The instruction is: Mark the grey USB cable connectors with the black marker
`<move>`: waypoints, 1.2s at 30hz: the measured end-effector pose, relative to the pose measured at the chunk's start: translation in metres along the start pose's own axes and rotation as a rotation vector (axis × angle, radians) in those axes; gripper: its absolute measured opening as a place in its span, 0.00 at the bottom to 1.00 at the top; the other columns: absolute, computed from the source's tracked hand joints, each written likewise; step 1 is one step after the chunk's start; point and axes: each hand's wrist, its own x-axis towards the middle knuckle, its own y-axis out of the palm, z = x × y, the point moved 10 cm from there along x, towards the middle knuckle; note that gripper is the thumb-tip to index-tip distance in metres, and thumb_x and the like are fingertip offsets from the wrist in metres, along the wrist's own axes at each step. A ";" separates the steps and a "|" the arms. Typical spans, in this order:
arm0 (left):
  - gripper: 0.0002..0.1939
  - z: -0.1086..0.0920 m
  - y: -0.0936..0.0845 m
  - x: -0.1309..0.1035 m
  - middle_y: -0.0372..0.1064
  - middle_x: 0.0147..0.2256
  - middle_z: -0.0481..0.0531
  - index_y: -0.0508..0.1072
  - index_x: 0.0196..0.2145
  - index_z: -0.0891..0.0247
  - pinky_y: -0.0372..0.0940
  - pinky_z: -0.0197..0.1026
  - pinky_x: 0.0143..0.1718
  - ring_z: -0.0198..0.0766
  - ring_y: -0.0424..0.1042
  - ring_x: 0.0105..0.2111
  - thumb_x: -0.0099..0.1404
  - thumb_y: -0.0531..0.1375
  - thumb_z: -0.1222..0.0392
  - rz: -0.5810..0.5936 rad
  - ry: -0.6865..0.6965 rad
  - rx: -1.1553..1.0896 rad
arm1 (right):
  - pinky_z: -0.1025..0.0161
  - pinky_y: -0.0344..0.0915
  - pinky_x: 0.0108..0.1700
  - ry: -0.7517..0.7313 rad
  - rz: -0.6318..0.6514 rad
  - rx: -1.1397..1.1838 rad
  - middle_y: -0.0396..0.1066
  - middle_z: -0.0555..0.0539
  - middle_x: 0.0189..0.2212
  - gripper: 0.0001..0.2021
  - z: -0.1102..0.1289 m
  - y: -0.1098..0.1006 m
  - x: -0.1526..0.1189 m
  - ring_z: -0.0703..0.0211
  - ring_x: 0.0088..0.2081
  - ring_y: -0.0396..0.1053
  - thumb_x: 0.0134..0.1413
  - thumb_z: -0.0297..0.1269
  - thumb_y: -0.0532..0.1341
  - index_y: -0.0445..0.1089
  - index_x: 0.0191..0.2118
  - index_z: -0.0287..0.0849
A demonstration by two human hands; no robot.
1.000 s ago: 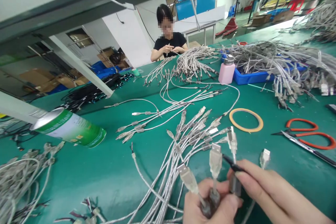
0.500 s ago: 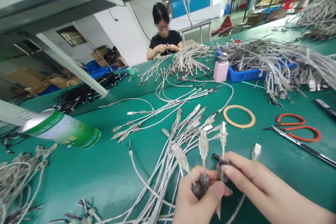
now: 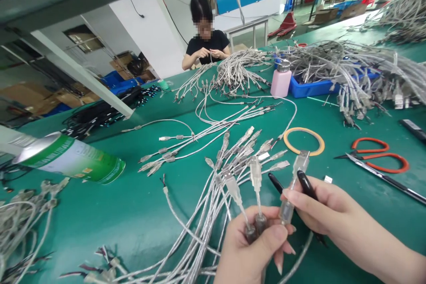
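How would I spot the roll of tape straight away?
On the green table, look to the right for the tool with two red loop handles. Just left of it lies the roll of tape, a thin, flat, yellowish ring. Unlike the pale cables around it, it forms one neat closed circle.

I'm looking at the can (image 3: 80, 159) now, and there's a line of capitals across its green-and-white label, too blurred for me to make out; no other wording's readable from here.
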 end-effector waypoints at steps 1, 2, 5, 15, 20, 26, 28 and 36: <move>0.20 -0.001 -0.001 -0.001 0.74 0.29 0.55 0.72 0.36 0.72 0.59 0.25 0.21 0.25 0.69 0.22 0.51 0.71 0.57 -0.019 0.009 0.012 | 0.69 0.37 0.22 -0.013 -0.016 -0.030 0.41 0.59 0.19 0.22 0.000 -0.003 0.000 0.71 0.21 0.37 0.58 0.58 0.58 0.59 0.31 0.40; 0.20 -0.002 0.000 -0.002 0.74 0.28 0.54 0.73 0.36 0.72 0.59 0.25 0.20 0.25 0.68 0.21 0.50 0.71 0.57 -0.028 0.014 0.028 | 0.69 0.37 0.22 -0.026 -0.032 -0.062 0.40 0.59 0.19 0.23 0.000 -0.005 -0.001 0.71 0.21 0.37 0.58 0.58 0.58 0.59 0.31 0.40; 0.20 -0.004 0.000 -0.004 0.73 0.25 0.53 0.72 0.34 0.72 0.60 0.26 0.20 0.25 0.67 0.19 0.50 0.71 0.55 -0.054 0.020 0.060 | 0.70 0.43 0.22 -0.046 -0.059 -0.136 0.45 0.56 0.20 0.24 0.003 -0.006 -0.005 0.70 0.22 0.41 0.57 0.58 0.59 0.58 0.27 0.40; 0.21 -0.006 -0.009 -0.009 0.63 0.19 0.46 0.69 0.33 0.70 0.52 0.25 0.17 0.22 0.59 0.15 0.54 0.67 0.49 -0.115 0.044 0.264 | 0.62 0.64 0.28 -0.209 0.100 -0.375 0.72 0.46 0.23 0.22 0.015 0.026 -0.016 0.55 0.25 0.68 0.57 0.63 0.54 0.67 0.31 0.48; 0.20 0.008 0.001 -0.009 0.72 0.24 0.53 0.69 0.32 0.72 0.58 0.24 0.20 0.21 0.63 0.16 0.51 0.70 0.52 -0.008 -0.097 0.061 | 0.69 0.63 0.27 -0.019 -0.065 -0.165 0.68 0.47 0.29 0.24 0.002 -0.012 -0.006 0.64 0.27 0.62 0.56 0.63 0.56 0.72 0.38 0.45; 0.21 0.001 0.013 -0.009 0.73 0.27 0.54 0.74 0.37 0.74 0.67 0.26 0.24 0.27 0.71 0.21 0.50 0.71 0.57 0.097 -0.068 -0.044 | 0.67 0.62 0.27 0.063 -0.036 0.127 0.63 0.50 0.25 0.21 -0.007 -0.005 -0.006 0.65 0.25 0.63 0.51 0.56 0.65 0.67 0.36 0.40; 0.20 -0.001 0.013 -0.011 0.74 0.28 0.53 0.75 0.39 0.74 0.67 0.26 0.26 0.26 0.73 0.23 0.51 0.71 0.60 0.105 -0.062 -0.014 | 0.67 0.59 0.26 0.061 -0.065 0.148 0.62 0.51 0.24 0.22 -0.008 -0.006 -0.006 0.66 0.23 0.60 0.51 0.56 0.65 0.65 0.34 0.40; 0.20 0.001 0.013 -0.011 0.76 0.30 0.55 0.67 0.40 0.73 0.68 0.28 0.28 0.31 0.76 0.26 0.55 0.69 0.62 0.142 -0.061 -0.088 | 0.69 0.39 0.24 0.094 -0.093 0.176 0.49 0.57 0.20 0.25 -0.004 -0.006 -0.009 0.73 0.22 0.42 0.49 0.57 0.66 0.61 0.31 0.39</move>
